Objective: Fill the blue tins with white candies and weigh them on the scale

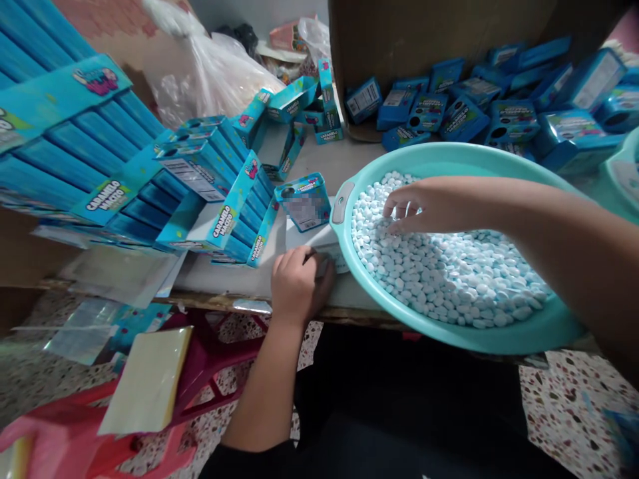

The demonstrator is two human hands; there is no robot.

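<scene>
A teal plastic basin [499,336] full of small white-blue candies [449,266] rests on the table edge in front of me. My right hand [417,207] reaches into it, fingers curled down onto the candies at the basin's far left. My left hand [298,285] lies on the table just left of the basin, fingers closed on a small clear packet [332,261] against the basin's rim. A small blue candy box [304,201] stands open just beyond that hand.
Stacks of flat and folded blue "Caramelo" boxes [150,179] fill the left. A cardboard carton [449,73] holds several filled blue boxes at the back right. Clear bags [214,73] lie behind. A pink stool [150,412] with a yellowish sheet stands at lower left.
</scene>
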